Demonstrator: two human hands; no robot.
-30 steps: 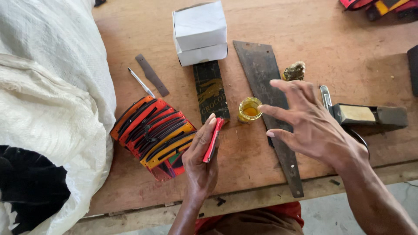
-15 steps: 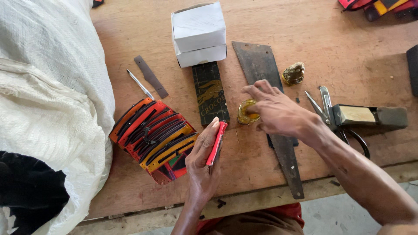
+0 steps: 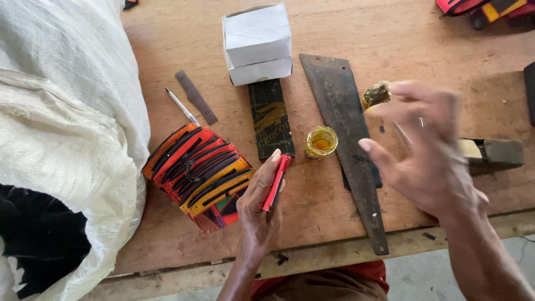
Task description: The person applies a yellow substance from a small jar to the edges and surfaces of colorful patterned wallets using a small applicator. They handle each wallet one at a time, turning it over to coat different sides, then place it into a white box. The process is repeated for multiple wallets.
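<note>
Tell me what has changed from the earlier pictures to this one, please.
The right hand was over the small yellow jar half a second ago; it has now pulled back to the right and is blurred, fingers spread, holding nothing that can be seen. The left hand still holds the red strip. The jar, saw blade, white box and stacked strips stayed put.

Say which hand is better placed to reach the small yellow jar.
Right. The right hand hovers open beside the yellow jar, while the left hand holds a red strip.
</note>
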